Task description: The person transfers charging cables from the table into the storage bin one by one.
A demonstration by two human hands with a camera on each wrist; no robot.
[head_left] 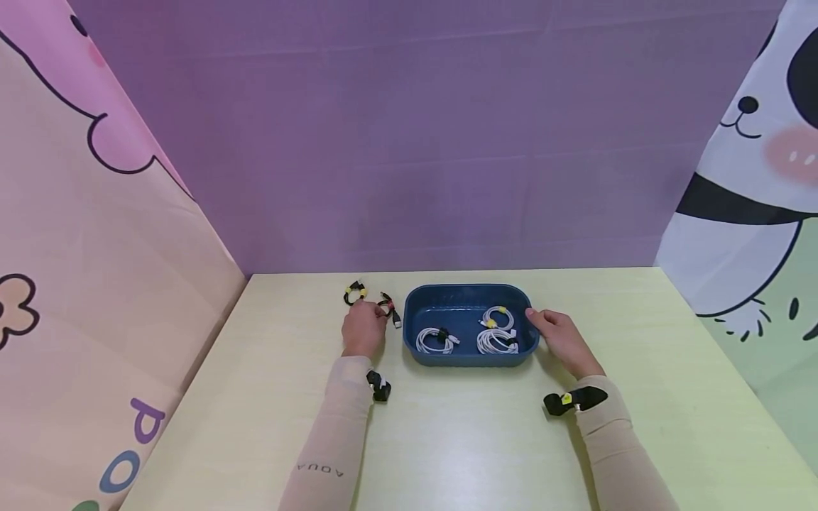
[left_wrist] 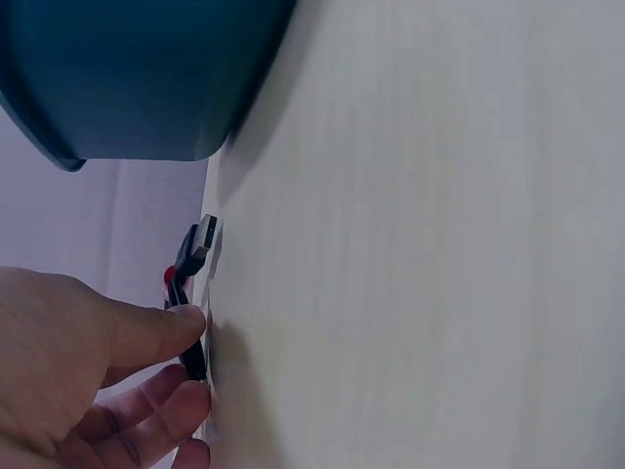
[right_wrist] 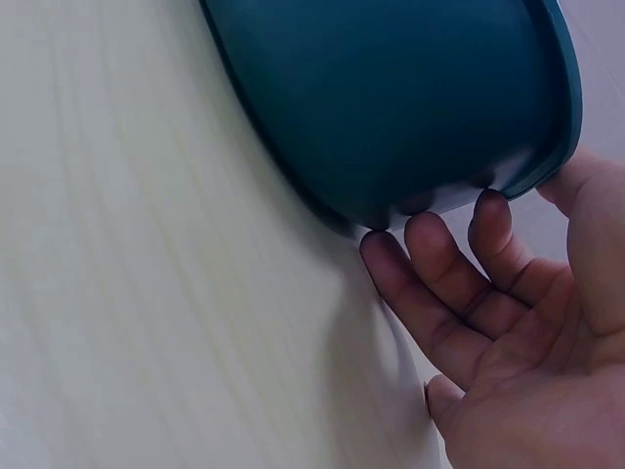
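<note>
My left hand [head_left: 364,330] is at the left of the blue plastic bin [head_left: 473,360]. In the left wrist view, its thumb and fingers pinch a short black USB cable [left_wrist: 201,239] with a red tie, the metal plug pointing toward the bin. Another black cable [head_left: 348,292], coiled with yellow ties, lies just beyond that hand. My right hand [head_left: 565,341] grips the bin's right end, thumb at the rim and fingertips against the outer wall [right_wrist: 410,117]. Inside the bin lie coiled white cables: one with a black tie [head_left: 431,342] at left, others [head_left: 497,342] at right.
The bin stands on a pale wood-grain table [head_left: 460,440] near its back edge. A purple cloth backdrop [head_left: 409,142] rises behind, with printed cartoon panels at left [head_left: 96,270] and right [head_left: 754,213]. Each wrist wears a small black camera.
</note>
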